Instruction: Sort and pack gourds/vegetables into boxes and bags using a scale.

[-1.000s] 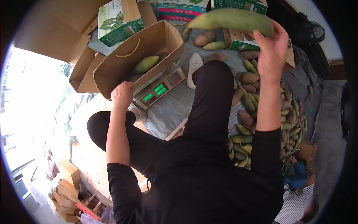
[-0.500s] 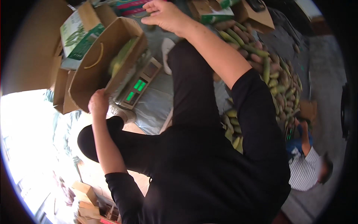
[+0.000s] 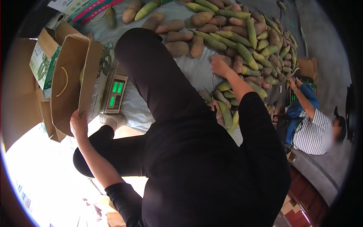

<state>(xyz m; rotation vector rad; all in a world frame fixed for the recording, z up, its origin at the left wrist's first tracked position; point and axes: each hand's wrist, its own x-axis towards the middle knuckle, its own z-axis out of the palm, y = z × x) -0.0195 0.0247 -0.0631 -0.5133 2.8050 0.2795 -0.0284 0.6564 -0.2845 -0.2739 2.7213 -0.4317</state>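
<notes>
With curled fingers, my left hand (image 3: 78,124) grips the lower edge of an open cardboard carry box (image 3: 70,56), which has a yellow cord handle. A pale green part of something shows inside it. The box stands on or against a scale (image 3: 114,92) with green lit digits. Over at the pile, my right hand (image 3: 220,65) is at the end of a reddish-brown radish (image 3: 228,59). Its fingers are partly hidden and blurred, so their grip is unclear. Long green radishes (image 3: 247,56) and reddish ones lie heaped beyond it.
A green and white printed box (image 3: 44,64) and more cardboard stand at the left. Several loose radishes (image 3: 171,25) lie on the plastic sheet beyond my knee. At the right a person in a striped shirt (image 3: 312,132) reaches toward the pile's edge, near a carton (image 3: 307,68).
My right hand has moved from above the box, right and nearer, to the radish pile. My left hand stays on the box edge. The view has swung right, and the box sits more upright.
</notes>
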